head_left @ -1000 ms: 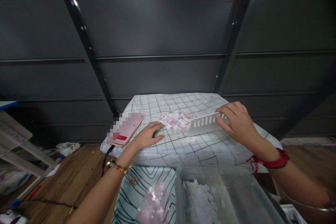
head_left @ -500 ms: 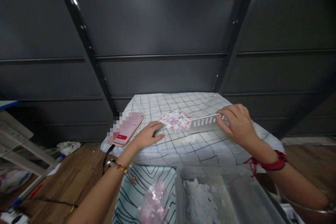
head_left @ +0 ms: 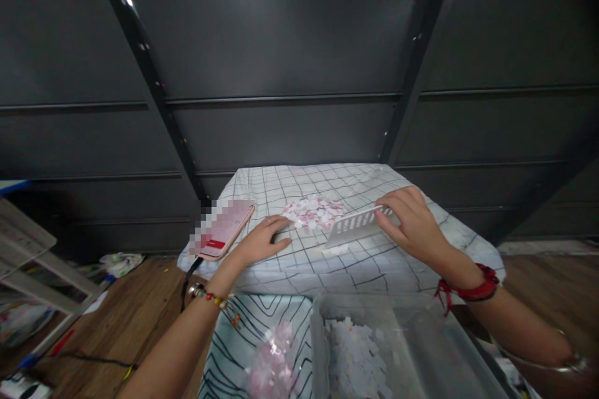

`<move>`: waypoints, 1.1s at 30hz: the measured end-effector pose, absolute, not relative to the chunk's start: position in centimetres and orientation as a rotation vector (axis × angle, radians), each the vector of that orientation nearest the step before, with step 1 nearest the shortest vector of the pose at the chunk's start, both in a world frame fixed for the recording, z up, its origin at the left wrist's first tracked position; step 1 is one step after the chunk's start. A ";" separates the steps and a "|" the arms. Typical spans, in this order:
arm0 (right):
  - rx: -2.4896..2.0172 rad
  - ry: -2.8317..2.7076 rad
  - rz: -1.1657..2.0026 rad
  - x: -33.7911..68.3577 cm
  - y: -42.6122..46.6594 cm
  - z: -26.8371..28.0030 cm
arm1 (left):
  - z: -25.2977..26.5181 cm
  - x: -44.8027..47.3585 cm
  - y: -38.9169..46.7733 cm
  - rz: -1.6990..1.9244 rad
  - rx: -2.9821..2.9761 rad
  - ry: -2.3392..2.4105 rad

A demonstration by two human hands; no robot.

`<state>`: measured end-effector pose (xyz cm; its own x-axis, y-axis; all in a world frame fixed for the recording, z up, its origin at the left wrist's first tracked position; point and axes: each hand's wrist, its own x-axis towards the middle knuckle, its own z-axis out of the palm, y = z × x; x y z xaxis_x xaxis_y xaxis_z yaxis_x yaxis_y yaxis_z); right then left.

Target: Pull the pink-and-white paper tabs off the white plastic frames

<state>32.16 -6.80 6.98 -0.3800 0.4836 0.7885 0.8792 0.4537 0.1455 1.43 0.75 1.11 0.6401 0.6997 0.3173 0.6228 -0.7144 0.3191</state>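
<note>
My right hand (head_left: 406,219) grips the upper edge of a white slotted plastic basket (head_left: 353,229), held tilted on its side over the grid-patterned cloth. Beside the basket's left end lies a heap of small pink and white flakes (head_left: 314,211), like paper confetti. My left hand (head_left: 264,240) rests on the cloth at the heap's left edge, palm down, fingers stretched out and thumb apart, with nothing held. A few pale flakes (head_left: 337,250) lie just under the basket's lower edge. The inside of the basket is mostly hidden.
A pink phone (head_left: 227,234) with a black cable lies at the table's left. In front stand a clear plastic bin (head_left: 316,343) with whitish flakes and a blue lined surface (head_left: 224,355) bearing a bag of pink flakes (head_left: 274,361). A dark panelled wall (head_left: 285,43) rises behind.
My right hand has moved the basket a little left and towards me, and its slotted side now slants more. My left hand has barely moved.
</note>
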 end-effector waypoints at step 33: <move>-1.152 -2.042 -0.731 31.5 -6.3 7.2 | 0.9 1.3 1.0 0.660 2.671 1.054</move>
